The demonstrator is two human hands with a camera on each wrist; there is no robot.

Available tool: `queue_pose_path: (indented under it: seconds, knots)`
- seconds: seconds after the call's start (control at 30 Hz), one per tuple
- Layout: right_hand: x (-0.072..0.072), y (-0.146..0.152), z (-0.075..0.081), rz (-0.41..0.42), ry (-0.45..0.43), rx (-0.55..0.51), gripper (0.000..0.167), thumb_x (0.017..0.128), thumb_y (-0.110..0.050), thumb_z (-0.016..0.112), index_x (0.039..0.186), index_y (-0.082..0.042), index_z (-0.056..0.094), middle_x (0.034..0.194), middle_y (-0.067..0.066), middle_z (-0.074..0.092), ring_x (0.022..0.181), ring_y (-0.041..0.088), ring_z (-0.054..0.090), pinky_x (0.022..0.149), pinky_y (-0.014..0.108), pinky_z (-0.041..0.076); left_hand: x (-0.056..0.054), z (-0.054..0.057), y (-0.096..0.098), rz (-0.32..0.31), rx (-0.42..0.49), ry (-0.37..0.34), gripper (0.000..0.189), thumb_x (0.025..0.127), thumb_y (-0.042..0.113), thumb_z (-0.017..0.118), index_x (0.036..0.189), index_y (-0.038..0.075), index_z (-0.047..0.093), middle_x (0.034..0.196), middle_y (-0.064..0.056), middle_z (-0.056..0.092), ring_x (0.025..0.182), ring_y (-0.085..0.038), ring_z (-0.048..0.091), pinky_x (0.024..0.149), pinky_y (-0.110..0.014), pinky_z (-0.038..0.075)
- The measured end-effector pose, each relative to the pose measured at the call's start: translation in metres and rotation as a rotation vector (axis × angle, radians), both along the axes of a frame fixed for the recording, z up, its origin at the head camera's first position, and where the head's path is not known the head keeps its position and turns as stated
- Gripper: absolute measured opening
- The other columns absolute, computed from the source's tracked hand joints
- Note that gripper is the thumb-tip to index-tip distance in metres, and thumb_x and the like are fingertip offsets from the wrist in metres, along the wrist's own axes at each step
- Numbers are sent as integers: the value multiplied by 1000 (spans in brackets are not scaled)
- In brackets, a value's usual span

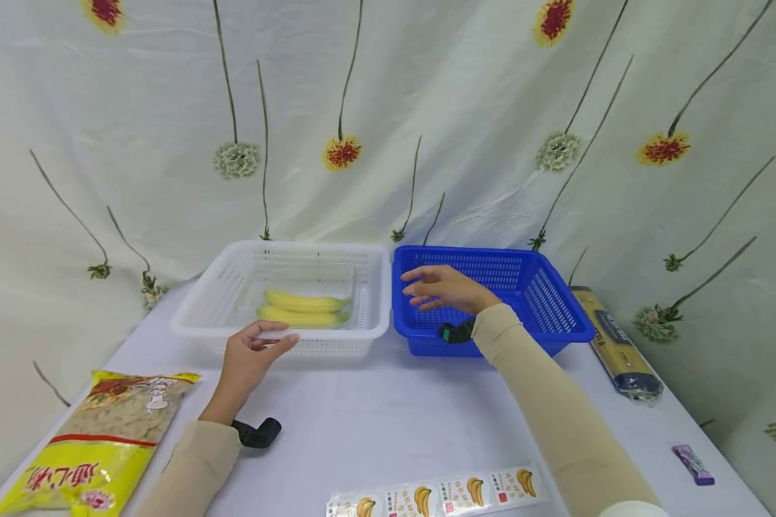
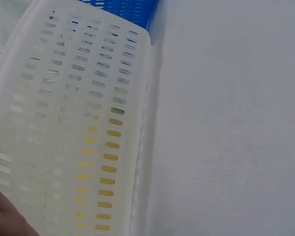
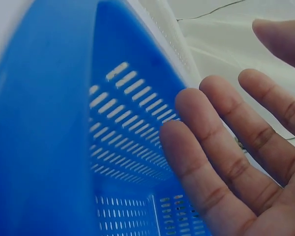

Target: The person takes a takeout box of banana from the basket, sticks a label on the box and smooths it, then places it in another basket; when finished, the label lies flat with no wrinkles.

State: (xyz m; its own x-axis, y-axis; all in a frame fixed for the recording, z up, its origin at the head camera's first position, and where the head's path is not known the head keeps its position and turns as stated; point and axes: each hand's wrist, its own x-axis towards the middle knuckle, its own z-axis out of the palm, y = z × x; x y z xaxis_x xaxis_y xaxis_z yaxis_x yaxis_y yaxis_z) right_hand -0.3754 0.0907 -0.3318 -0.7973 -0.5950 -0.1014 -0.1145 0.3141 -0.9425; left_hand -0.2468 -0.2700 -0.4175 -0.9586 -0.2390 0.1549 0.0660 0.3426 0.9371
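Observation:
My left hand (image 1: pixel 248 362) is at the front rim of a white plastic basket (image 1: pixel 378 287), its thumb and fingers parted and overlapping the rim in the head view. Two yellow bananas (image 1: pixel 304 316) lie in this basket under clear plastic film (image 1: pixel 317 276). Their yellow shows through the slots of the basket wall (image 2: pixel 64 123) in the left wrist view. Over the left part of a blue plastic basket (image 1: pixel 559 301) my right hand (image 1: pixel 449 289) hovers with fingers spread and nothing held. The right wrist view shows its palm and fingers (image 3: pixel 221 142) beside the blue wall (image 3: pixel 44 123).
A yellow food bag (image 1: pixel 97 445) lies at the left front. A strip of banana labels (image 1: pixel 436 495) lies at the front edge. Right of the blue basket is a long yellow packet (image 1: pixel 614 341), with a small purple packet (image 1: pixel 693 464) farther forward. A flowered curtain (image 1: pixel 388 108) hangs behind.

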Motion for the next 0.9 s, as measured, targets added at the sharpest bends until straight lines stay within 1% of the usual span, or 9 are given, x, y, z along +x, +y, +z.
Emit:
queue_pose_path:
  seconds: [0.17,0.23,0.33,0.43,0.53,0.6,0.67,0.8,0.9]
  knots:
    - [1,-13,1,-13,-12,-41,44,111,-11,61,152,6,53,141,23,65,116,30,69,107,50,55,2,1,-1,-2,-3,-1,47,94,29,88,129,0,72,104,11,71,79,-11,60,66,-25,47]
    - [1,-19,1,-21,-22,-62,46,111,-10,61,152,8,52,141,26,65,111,28,70,107,51,55,2,1,-1,-4,0,-7,48,94,29,88,130,0,72,108,8,71,81,-10,62,68,-25,48]
    - [1,-27,0,-32,-33,-79,49,110,-9,62,153,9,50,141,26,64,106,25,71,105,49,56,1,1,-1,-5,6,-17,49,94,30,88,131,1,72,116,3,72,83,-9,64,70,-26,49]
    - [1,-35,0,-43,-43,-89,48,109,-8,63,153,8,52,139,25,66,103,23,72,104,48,57,0,1,-1,-6,4,-23,50,94,29,88,132,1,72,121,0,71,85,-7,65,72,-26,50]
    - [2,-42,1,-49,-51,-93,45,110,-8,62,151,6,54,141,29,64,102,24,72,105,50,56,-1,0,-2,-5,2,-26,50,94,29,88,132,1,72,122,2,70,85,-6,65,73,-26,51]
    - [3,-47,2,-51,-57,-93,44,110,-8,62,151,6,55,144,32,61,104,26,72,104,48,57,-1,0,-2,-4,7,-26,50,94,28,88,133,2,72,121,3,70,84,-6,65,72,-26,51]
    - [4,-52,3,-54,-62,-87,45,110,-7,62,152,6,53,146,32,59,110,32,71,103,45,58,-1,-1,-2,-4,8,-27,50,94,28,88,133,1,72,120,3,70,84,-6,65,72,-26,50]
    - [3,-64,5,-78,-84,-65,51,109,-5,63,156,7,48,148,30,57,127,44,65,100,39,59,0,0,-2,-5,1,-22,50,94,28,88,132,1,72,124,-1,69,84,-7,63,71,-25,50]
    - [2,-73,7,-106,-108,-50,55,108,-4,64,160,4,45,153,28,54,134,46,61,102,40,58,1,0,-1,-4,-1,-15,49,94,28,88,132,1,72,127,-4,68,84,-8,63,70,-25,49]
